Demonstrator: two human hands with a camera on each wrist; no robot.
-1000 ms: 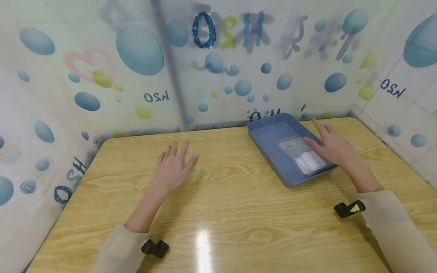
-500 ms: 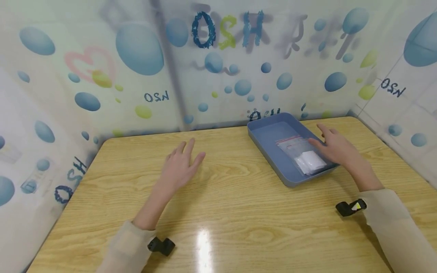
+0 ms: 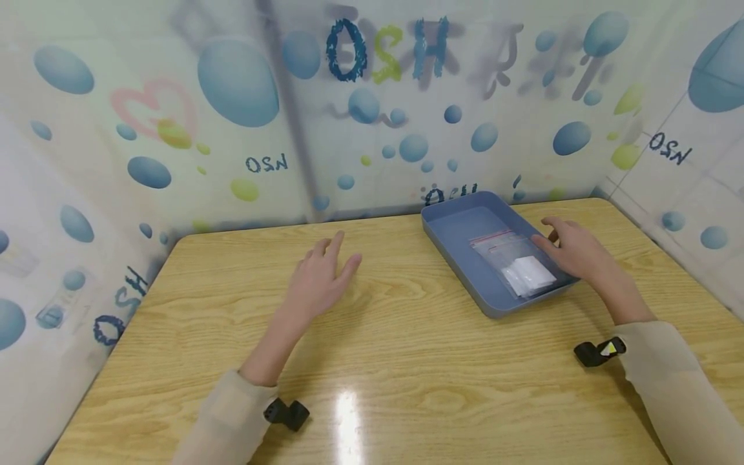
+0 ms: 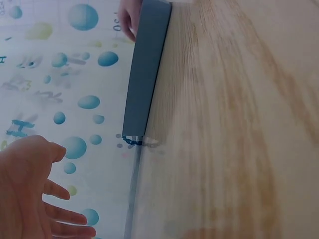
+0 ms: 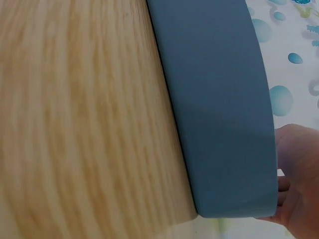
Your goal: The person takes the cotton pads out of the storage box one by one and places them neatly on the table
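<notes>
A shallow blue tray (image 3: 459, 271) stands at the back right of the wooden table. Inside it lie clear zip bags (image 3: 494, 247) with red seal strips and white contents (image 3: 530, 272). My right hand (image 3: 577, 250) is over the tray's right side, thumb pointing inward and fingers loosely bent. Nothing shows in its grasp; whether it touches the rim I cannot tell. In the right wrist view, the tray's wall (image 5: 219, 109) hides part of that hand (image 5: 303, 172). My left hand (image 3: 318, 283) hovers left of the tray, fingers apart and holding nothing.
The wooden table (image 3: 407, 361) meets a patterned wall sheet (image 3: 372, 168) close behind the tray. Another stretch of sheet (image 3: 692, 194) borders the right side. Each sleeve carries a small black wrist camera, the left one (image 3: 287, 414) and the right one (image 3: 600, 352).
My left hand has moved rightward, toward the tray. My right hand has shifted slightly right and its fingers have bent more. The tray and bags stay in place.
</notes>
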